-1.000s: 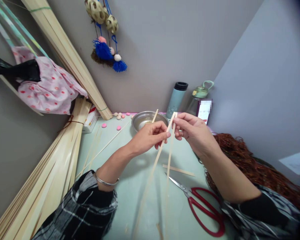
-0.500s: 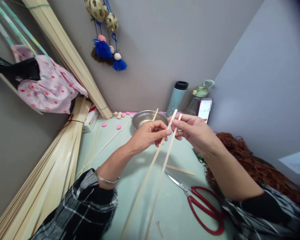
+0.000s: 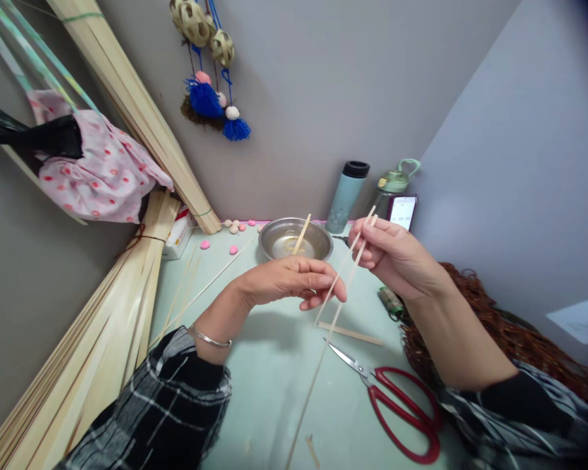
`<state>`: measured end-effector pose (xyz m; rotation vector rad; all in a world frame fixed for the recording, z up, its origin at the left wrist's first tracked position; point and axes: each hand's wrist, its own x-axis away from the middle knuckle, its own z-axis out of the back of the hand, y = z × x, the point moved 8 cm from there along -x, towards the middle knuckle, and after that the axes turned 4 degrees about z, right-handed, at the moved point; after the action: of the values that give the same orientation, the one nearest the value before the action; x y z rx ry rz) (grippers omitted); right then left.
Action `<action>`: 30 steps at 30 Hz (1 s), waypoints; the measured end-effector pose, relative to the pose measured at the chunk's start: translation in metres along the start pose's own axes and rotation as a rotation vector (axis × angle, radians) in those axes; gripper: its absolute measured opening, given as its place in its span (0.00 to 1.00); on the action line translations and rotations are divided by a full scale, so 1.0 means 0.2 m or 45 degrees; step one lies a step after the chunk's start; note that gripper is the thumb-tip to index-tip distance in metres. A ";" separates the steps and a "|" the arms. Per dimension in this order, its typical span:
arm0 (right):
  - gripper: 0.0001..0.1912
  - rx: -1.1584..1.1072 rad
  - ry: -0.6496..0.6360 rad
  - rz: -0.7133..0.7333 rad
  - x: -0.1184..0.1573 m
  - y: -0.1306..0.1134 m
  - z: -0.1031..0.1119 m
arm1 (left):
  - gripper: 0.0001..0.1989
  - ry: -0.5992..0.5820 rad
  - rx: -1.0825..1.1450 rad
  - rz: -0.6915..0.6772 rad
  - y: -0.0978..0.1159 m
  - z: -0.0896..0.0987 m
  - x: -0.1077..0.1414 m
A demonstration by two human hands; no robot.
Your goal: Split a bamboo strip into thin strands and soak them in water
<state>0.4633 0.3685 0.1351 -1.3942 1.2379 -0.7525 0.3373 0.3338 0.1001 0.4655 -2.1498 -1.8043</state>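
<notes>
My right hand [image 3: 389, 251] pinches the upper ends of two thin, pale bamboo strips [image 3: 351, 282] between thumb and fingers. One strip runs long toward the front edge of the view; the other looks shorter and ends above the table. Lower and to the left, my left hand [image 3: 294, 282] has the shorter strip passing between its thumb and fingers. Red-handled scissors [image 3: 396, 398] lie on the table below my right hand, blades slightly apart. Near their tip lies a short flat strip piece [image 3: 351, 333].
A metal bowl [image 3: 269, 243] holding a strip stands behind my left hand. Beyond are a blue tumbler [image 3: 347, 196], a green-lidded bottle [image 3: 393, 179] and a phone [image 3: 402, 212]. Brown cord [image 3: 451, 326] is heaped right; bamboo bundles [image 3: 102, 352] lean left. Pink beads [image 3: 233, 250] lie at the back.
My right hand has moved slightly right and now pinches both strips. My left hand has slid down, its fingers straighter. The nearer strip has turned and its lower end has come up.
</notes>
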 end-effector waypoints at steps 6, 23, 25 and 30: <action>0.15 -0.030 0.016 0.083 0.00 -0.05 0.03 | 0.14 0.059 -0.040 -0.109 0.04 -0.02 -0.01; 0.12 0.138 0.311 0.254 -0.01 -0.14 0.14 | 0.15 0.752 -0.741 -0.272 0.19 0.10 0.06; 0.10 0.144 0.334 0.273 -0.01 -0.15 0.16 | 0.15 0.791 -0.727 -0.284 0.19 0.13 0.07; 0.08 0.204 0.360 0.317 -0.01 -0.19 0.18 | 0.19 0.746 -0.623 -0.222 0.15 0.18 0.08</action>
<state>0.5067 0.3762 0.1625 -1.0047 1.5027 -0.8726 0.3071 0.3636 0.1243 0.9312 -1.2661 -1.8901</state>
